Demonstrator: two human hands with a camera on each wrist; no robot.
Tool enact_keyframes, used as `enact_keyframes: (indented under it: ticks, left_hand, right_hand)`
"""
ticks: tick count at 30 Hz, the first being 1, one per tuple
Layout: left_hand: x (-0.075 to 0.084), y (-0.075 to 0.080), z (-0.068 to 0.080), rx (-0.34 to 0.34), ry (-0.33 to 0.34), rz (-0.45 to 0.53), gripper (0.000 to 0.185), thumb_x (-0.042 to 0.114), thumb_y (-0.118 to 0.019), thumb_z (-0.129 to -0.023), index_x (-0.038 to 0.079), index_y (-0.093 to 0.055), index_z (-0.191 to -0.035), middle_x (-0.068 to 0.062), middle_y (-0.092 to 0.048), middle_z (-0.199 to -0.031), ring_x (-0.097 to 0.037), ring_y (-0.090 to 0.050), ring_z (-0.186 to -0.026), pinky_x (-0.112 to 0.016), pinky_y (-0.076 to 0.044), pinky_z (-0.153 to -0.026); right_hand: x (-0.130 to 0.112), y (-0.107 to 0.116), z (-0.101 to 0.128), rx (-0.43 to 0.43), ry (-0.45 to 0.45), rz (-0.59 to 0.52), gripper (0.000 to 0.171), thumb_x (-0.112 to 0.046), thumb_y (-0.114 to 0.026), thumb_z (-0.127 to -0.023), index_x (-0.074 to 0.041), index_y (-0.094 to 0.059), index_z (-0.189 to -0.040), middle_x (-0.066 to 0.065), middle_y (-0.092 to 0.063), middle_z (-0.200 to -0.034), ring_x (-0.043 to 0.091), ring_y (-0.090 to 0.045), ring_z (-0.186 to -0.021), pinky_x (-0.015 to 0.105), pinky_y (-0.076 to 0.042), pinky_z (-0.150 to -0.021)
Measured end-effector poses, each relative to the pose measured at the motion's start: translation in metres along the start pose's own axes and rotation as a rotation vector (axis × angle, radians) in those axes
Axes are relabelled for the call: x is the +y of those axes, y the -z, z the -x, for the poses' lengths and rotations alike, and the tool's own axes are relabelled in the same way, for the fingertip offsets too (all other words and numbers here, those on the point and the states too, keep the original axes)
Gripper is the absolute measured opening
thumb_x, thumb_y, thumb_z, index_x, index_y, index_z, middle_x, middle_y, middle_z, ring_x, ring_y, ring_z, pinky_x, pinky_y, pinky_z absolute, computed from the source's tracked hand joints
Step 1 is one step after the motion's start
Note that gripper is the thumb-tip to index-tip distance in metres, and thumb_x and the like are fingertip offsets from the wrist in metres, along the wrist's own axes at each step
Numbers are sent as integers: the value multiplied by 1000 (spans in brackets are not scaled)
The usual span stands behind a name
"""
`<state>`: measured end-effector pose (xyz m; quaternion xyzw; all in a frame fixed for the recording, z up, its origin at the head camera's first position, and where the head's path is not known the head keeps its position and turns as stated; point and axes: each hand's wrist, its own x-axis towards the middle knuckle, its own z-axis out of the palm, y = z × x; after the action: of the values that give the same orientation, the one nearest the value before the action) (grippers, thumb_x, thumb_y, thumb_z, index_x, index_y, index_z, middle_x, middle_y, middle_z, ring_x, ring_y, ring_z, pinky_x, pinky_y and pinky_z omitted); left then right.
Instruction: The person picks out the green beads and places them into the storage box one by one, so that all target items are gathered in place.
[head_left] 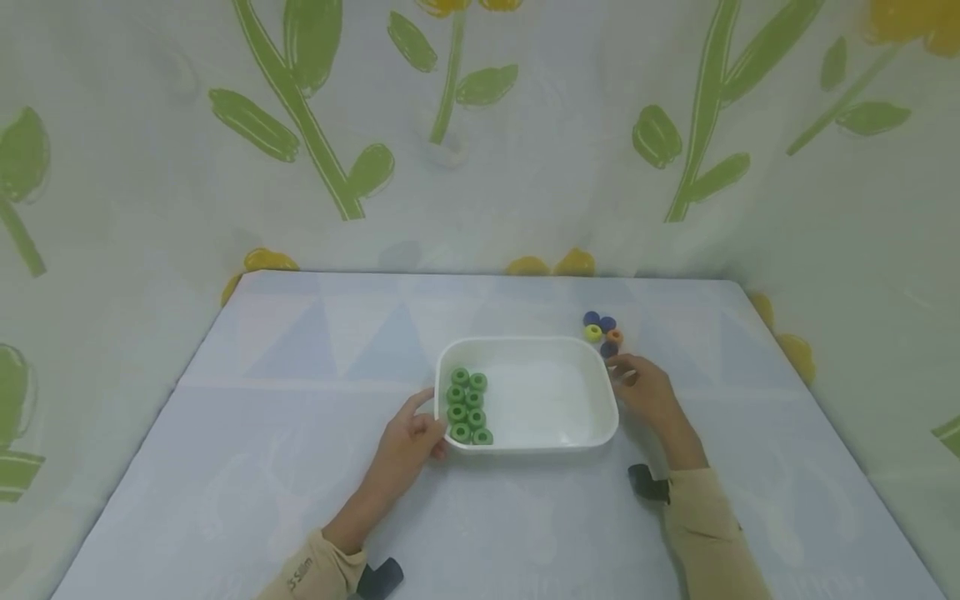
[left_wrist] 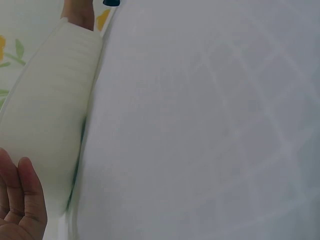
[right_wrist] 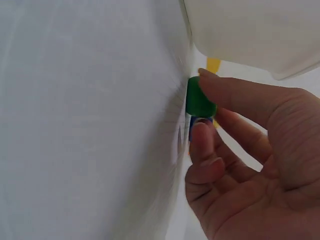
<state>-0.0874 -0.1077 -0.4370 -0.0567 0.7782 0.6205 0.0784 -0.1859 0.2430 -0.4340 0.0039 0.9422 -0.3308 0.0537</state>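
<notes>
Two hands at centre frame: right hand (right_wrist: 250, 150) pinches green bead (right_wrist: 199, 99); left hand (head_left: 408, 437) grips white tray (head_left: 555, 442).

White tray (head_left: 525, 446): 1. Green rings (head_left: 467, 407) in it: 9, possibly 10. Loose rings beside it: blue (head_left: 599, 322) 3, yellow (head_left: 593, 332) 1, orange (head_left: 615, 336) 1.
</notes>
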Motion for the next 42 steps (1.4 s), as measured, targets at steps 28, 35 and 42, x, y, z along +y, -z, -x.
enact_keyframes:
  ticks: [28, 35, 42]
  left_hand:
    - [2, -1, 0, 4, 15, -8, 57, 13, -58, -97, 10, -40, -151, -7, -67, -78, -14, -63, -71, -25, -55, -69]
    - [1, -1, -1, 7, 5, -6, 57, 14, -59, -97, 10, -41, -151, -7, -67, -78, -14, -63, -71, -25, -55, -69]
    - [0, -1, 0, 5, 3, 2, 57, 13, -58, -97, 10, -40, -151, -7, -67, -78, -14, -63, -71, -25, -56, -69]
  right_hand:
    - [7, 12, 5, -19, -34, 14, 46, -21, -70, -91, -7, -58, -133, 20, -62, -128, 36, -61, -110, 37, -58, -77]
    - [-1, 34, 20, 93, 89, 20, 40, -21, -73, -90, -6, -63, -126, 19, -66, -119, 29, -62, -97, 26, -49, -69]
    - [-33, 42, 37, 150, 163, 45, 39, -17, -74, -90, -5, -63, -126, 17, -67, -116, 26, -62, -92, 25, -48, -71]
